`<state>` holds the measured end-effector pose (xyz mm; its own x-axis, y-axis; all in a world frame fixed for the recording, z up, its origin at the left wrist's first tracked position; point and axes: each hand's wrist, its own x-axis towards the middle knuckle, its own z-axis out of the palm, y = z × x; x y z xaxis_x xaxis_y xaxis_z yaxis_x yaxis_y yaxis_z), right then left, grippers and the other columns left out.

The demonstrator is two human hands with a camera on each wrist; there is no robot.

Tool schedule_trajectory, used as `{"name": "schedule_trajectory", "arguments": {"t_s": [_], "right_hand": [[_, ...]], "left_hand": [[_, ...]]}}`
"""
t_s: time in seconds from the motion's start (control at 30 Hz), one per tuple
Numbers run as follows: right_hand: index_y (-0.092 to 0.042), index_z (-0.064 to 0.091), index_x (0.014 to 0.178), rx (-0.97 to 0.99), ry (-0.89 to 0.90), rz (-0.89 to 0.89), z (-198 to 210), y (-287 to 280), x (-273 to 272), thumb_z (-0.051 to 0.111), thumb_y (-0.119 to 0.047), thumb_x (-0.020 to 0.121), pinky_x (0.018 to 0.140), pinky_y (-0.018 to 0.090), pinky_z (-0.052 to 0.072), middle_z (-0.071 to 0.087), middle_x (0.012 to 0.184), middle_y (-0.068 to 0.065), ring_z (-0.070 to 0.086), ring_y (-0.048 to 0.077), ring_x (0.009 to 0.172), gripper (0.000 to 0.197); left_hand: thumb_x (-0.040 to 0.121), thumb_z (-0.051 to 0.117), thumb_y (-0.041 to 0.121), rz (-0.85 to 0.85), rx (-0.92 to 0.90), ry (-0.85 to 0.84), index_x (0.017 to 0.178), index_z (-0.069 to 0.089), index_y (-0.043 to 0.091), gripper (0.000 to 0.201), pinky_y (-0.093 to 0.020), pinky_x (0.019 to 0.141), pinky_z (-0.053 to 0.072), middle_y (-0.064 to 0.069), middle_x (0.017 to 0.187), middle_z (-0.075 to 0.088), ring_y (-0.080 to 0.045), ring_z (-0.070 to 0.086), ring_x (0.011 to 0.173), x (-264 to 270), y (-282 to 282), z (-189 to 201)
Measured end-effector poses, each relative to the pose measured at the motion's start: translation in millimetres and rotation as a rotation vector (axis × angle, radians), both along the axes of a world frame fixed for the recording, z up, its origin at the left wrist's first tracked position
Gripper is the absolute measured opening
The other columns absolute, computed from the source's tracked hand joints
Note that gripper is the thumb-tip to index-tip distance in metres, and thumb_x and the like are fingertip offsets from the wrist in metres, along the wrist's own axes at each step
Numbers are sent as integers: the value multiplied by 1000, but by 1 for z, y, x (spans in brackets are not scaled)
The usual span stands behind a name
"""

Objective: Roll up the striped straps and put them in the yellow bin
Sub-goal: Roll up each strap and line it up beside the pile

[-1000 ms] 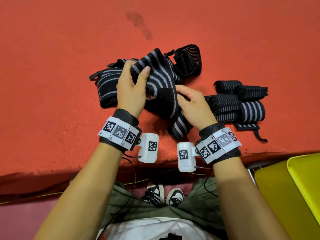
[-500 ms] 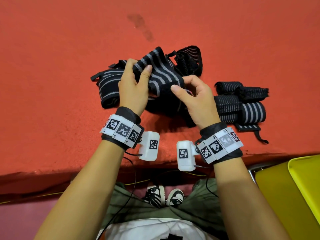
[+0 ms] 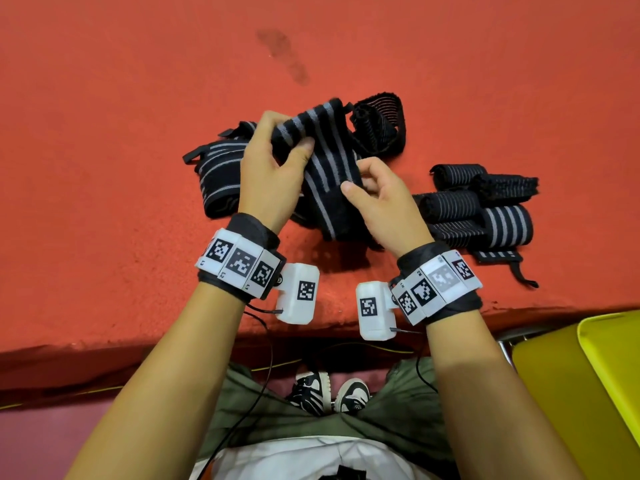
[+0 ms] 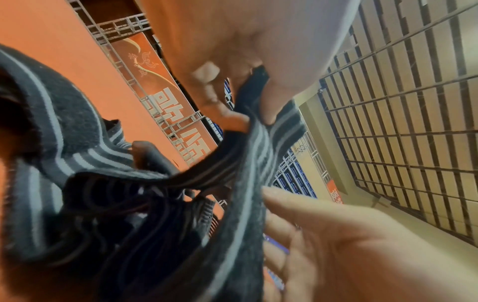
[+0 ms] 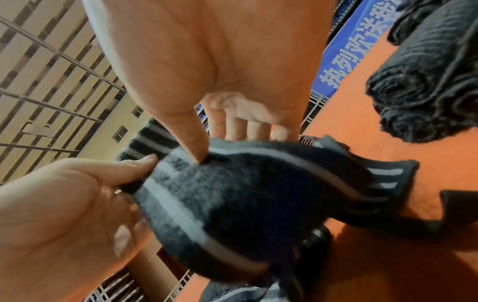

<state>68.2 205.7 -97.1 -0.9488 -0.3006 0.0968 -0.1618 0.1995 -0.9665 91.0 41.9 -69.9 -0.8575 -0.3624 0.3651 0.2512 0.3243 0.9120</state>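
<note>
The person stands at a red carpeted surface (image 3: 104,168) with both hands raised just above it. The left hand (image 3: 266,171) pinches the upper part of a black strap with grey stripes (image 3: 325,161) between thumb and fingers; the left wrist view confirms the thumb pressing the cloth against the fingertips. The right hand (image 3: 384,209) grasps the same strap lower down, thumb on the near face and fingers curled behind it, as the right wrist view also shows. The strap hangs between the two hands, its lower end reaching the carpet.

Behind and to the left of the hands lies a heap of loose straps (image 3: 218,168), unrolled and tangled, touching the held strap. To the right, well apart from that heap, sits a group of rolled straps (image 3: 485,209) lying against each other on the carpet.

A yellow bin (image 3: 609,368) stands below the carpet's near edge at the person's right side; only part of its rim and wall is visible.
</note>
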Motion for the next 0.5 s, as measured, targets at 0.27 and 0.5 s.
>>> {"name": "schedule_trajectory", "arguments": {"t_s": [0.27,0.5], "right_hand": [[-18,64,121,-45,143,-85,15,0,2,63,-21,98,100,30,52,69,117,-4,65,10,109,22],[-10,67,110,-58,89,-65,18,1,2,65,-16,98,93,36,57,74,104,-5,70,10,100,13]], "left_hand": [[79,66,17,-183,137,-181,79,58,18,9,-47,68,49,-4,78,60,-25,61,78,15,8,-6],[103,56,28,-214,121,-212,88,54,31,15,-25,71,45,21,77,62,-1,58,76,16,11,-7]]}}
